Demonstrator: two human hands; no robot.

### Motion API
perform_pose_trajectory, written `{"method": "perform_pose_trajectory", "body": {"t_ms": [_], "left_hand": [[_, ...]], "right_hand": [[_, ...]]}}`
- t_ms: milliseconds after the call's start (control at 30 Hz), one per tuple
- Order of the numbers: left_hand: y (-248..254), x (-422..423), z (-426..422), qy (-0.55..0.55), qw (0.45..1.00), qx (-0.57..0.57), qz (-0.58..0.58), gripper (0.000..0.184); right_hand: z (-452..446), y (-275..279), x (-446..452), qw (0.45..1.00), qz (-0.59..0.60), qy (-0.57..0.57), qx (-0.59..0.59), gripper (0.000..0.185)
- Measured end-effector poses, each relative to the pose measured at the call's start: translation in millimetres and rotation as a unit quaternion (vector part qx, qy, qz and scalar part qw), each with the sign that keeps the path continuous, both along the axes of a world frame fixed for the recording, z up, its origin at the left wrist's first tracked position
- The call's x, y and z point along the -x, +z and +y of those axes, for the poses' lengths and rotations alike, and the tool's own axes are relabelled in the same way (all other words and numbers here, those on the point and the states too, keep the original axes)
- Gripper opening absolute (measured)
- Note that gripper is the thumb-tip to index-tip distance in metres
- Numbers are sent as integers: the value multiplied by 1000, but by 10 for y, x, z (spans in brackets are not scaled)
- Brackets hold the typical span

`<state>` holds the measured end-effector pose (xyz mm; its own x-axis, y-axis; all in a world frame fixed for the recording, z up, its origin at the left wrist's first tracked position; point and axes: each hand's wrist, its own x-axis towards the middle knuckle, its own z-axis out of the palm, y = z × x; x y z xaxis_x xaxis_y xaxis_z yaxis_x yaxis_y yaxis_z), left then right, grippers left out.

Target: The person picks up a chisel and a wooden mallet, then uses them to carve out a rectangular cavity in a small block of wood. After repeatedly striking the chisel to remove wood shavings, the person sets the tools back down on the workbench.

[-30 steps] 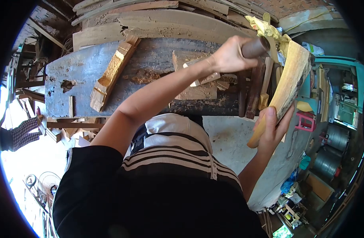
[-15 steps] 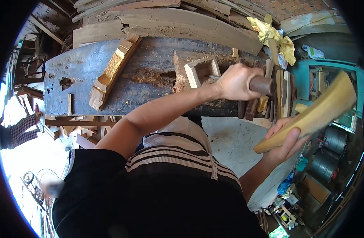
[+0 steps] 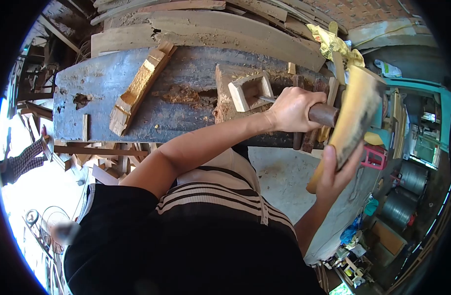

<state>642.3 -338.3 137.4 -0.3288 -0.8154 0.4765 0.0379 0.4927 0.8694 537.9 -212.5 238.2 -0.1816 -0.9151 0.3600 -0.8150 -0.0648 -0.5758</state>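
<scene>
My left hand (image 3: 295, 112) is wrapped round the dark, round handle (image 3: 323, 116) of a chisel-like tool. Its thin metal shaft points left into a small open wooden frame (image 3: 239, 95), which lies on a rough wood block (image 3: 224, 78) on the bench. In my right hand (image 3: 339, 173) is a thick, curved yellow wooden piece (image 3: 355, 105), held upright at its lower end. The piece's side is at the butt of the handle; whether they touch is hard to tell. The tool's tip is hidden by the frame.
A notched wood beam (image 3: 142, 91) lies across the worn dark bench (image 3: 100, 78). Planks (image 3: 210, 32) are stacked behind it. Several tools and wood strips lie near my hands, by a yellow bag (image 3: 328, 42). A person's checkered sleeve (image 3: 26, 160) shows at the far left.
The yellow wooden piece swung out to the right, then back to the handle's end. My left hand moved down with the tool, and the small frame is now in clearer view.
</scene>
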Motion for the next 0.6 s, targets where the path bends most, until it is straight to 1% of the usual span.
{"method": "perform_pose_trajectory", "body": {"t_ms": [33,67,100,133,167,200,233,267,300,333,367,400,433,500,567,600], "left_hand": [[-1,-9,6,-1,1000,4,-2,26],[-6,-26,19,-1,1000,6,-5,26],[-8,-37,41,-5,1000,15,-6,26],[-18,-46,44,-6,1000,16,-8,26],[-23,-40,38,9,1000,14,-9,27],[-25,-14,26,22,1000,13,-7,27],[-3,-33,-28,24,999,17,-14,31],[48,-79,-78,29,999,-8,-21,31],[48,-103,-169,27,999,-36,13,29],[38,-140,-262,26,996,-66,46,26],[92,-206,-335,38,989,-111,90,28],[152,-261,-393,48,978,-154,133,31],[295,-365,-400,37,963,-210,166,24],[193,-416,-496,55,967,-209,135,21],[211,-446,-487,56,970,-202,124,22],[220,-442,-446,69,975,-181,114,21]], "right_hand": [[63,-6,-12,992,-119,-47,-15,62],[114,-28,-24,966,-237,-93,-33,63],[119,-71,-4,966,-251,-66,-9,65],[52,-67,15,965,-252,-66,-7,65],[-76,-52,45,999,-13,10,40,66],[-170,-31,104,966,230,82,82,67],[-214,-9,193,944,297,107,99,67],[-159,-35,183,943,299,104,100,67],[-83,-105,141,991,97,65,59,67],[-35,-153,97,993,-111,23,14,67],[-38,-128,57,990,-141,-1,13,65],[-42,-124,22,990,-143,-3,13,65],[-49,-120,-7,984,-178,-20,12,64],[-50,-104,-58,973,-225,-41,7,63],[-38,-136,-44,973,-226,-42,4,63],[-30,-164,-35,973,-226,-45,1,62]]}}
